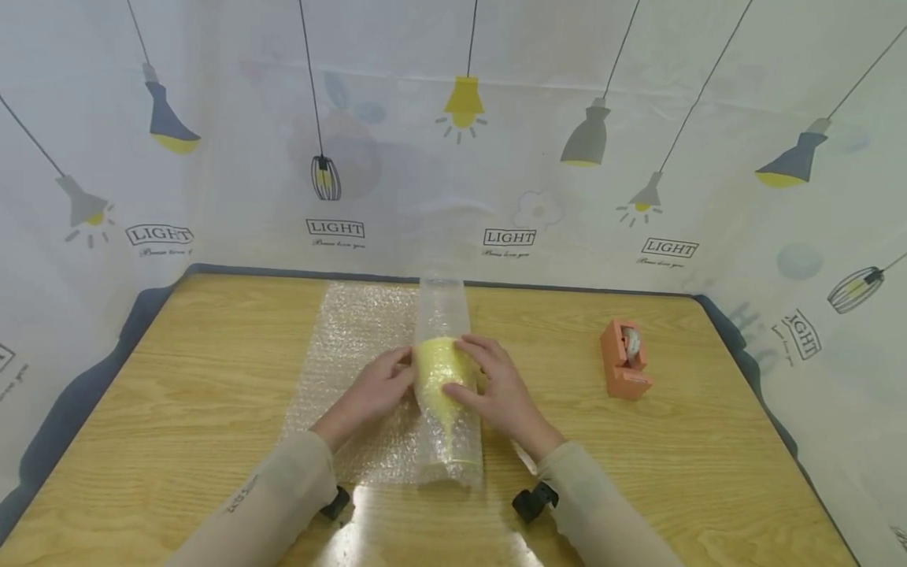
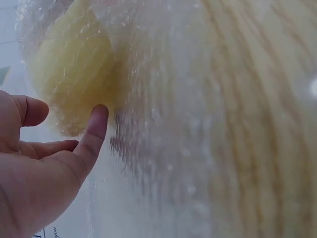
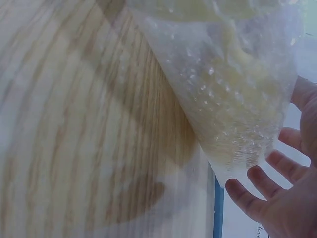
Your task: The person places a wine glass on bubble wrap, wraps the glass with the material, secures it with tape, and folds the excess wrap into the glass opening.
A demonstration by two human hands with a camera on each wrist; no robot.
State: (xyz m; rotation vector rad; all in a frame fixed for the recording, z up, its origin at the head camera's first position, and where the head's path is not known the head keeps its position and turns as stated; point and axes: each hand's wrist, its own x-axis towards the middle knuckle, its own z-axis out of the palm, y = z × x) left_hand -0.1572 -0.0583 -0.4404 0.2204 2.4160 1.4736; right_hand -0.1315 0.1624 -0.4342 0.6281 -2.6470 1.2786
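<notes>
A yellow goblet point(image 1: 441, 366) lies on its side, rolled in clear bubble wrap point(image 1: 361, 331), its bowl toward the wall and its foot toward me. The flat part of the wrap spreads left of the roll. At the bowl's left side, my left hand point(image 1: 379, 386) touches the wrap; in the left wrist view its fingers point(image 2: 96, 124) are spread and loosely bent. My right hand point(image 1: 499, 390) rests over the bowl's right side, thumb and fingers apart on the wrap. In the right wrist view its fingertips point(image 3: 255, 173) lie along the wrap's edge.
An orange tape dispenser point(image 1: 623, 362) with a roll of clear tape stands on the right of the wooden table point(image 1: 708, 441). A printed cloth wall point(image 1: 404, 173) encloses the back and both sides.
</notes>
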